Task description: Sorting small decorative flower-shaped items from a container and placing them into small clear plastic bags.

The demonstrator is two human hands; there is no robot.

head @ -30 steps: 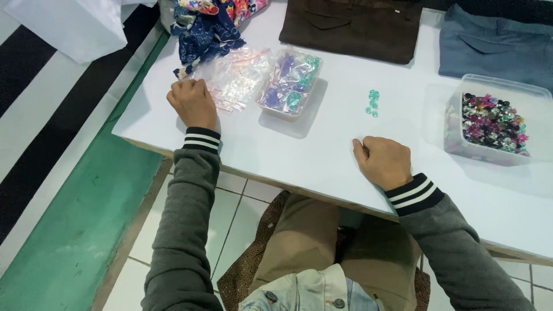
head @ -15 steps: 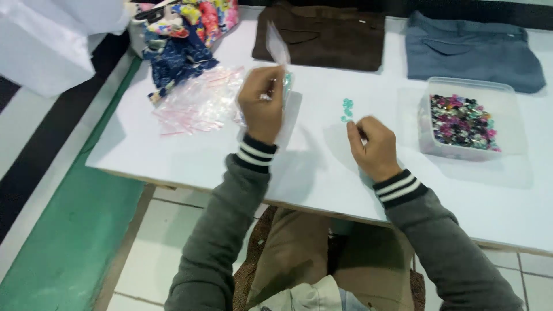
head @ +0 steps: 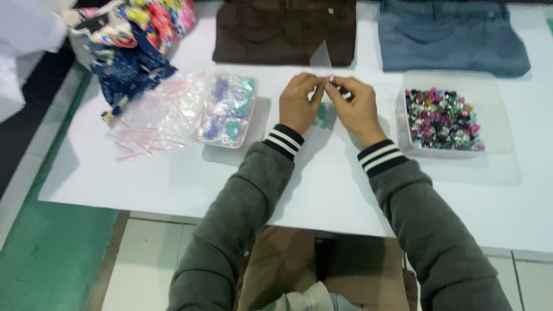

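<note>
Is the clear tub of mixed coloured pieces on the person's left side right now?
No, the clear tub sits on the white table beyond the right hand, while the left hand is nearer the pile of small clear bags.

White counter [head: 173, 178], brown folded garment [head: 282, 31], blue folded garment [head: 452, 37], clear tub of coloured beads [head: 446, 115], smaller clear tray [head: 227, 109], loose plastic bags [head: 155, 118], patterned fabric heap [head: 129, 40]
</note>
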